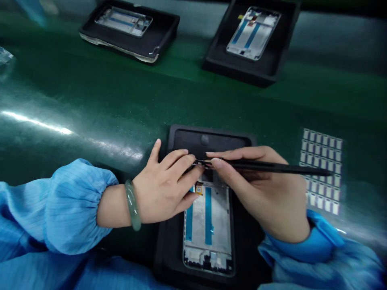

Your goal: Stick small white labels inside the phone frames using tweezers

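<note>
My right hand (269,193) is closed around black tweezers (266,166), whose tips point left over the top end of a phone frame (222,217). My left hand (169,183) lies palm down with fingers apart across the frame's upper left, its index fingertip close to the tweezer tips. Silver metal, two blue strips and a small orange flex cable (198,188) show on the frame. Underneath is a black foam tray (244,237). My fingers hide the frame's top part, and whatever is at the tweezer tips is too small to make out.
To the right lies a sheet of small pale stickers (322,161) in rows. At the back, another black tray (127,46) on the left and a black tray (242,70) on the right each bear a phone frame. The green tabletop (90,88) shines under the light.
</note>
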### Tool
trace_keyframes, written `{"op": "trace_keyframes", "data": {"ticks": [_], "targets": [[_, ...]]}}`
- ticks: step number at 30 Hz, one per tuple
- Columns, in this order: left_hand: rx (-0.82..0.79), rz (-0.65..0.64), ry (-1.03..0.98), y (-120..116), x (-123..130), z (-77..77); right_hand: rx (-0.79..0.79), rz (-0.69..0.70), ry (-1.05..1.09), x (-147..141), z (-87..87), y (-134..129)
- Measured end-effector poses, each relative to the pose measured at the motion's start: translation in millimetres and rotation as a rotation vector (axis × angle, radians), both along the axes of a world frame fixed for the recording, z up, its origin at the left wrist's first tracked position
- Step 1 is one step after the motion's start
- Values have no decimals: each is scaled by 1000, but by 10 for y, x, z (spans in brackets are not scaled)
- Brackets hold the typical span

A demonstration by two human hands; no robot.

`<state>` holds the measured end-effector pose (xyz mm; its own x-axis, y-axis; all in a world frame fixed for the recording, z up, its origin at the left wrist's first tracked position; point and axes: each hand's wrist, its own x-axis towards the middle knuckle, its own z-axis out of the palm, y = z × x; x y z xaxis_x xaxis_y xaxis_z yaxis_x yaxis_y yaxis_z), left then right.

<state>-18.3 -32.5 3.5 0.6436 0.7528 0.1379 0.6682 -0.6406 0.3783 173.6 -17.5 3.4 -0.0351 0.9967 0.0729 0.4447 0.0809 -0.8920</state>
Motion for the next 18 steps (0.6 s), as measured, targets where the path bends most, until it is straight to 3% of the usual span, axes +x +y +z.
{"op": "trace_keyframes", "data": {"ticks": [5,12,18], "targets": [[6,1,5,0,-4,1,-14,-26,69,-11,22,2],[1,-4,9,-1,-7,-5,45,32,-104,32,-12,-2],[11,-1,-2,1,-6,-14,10,33,-94,9,66,28]]}}
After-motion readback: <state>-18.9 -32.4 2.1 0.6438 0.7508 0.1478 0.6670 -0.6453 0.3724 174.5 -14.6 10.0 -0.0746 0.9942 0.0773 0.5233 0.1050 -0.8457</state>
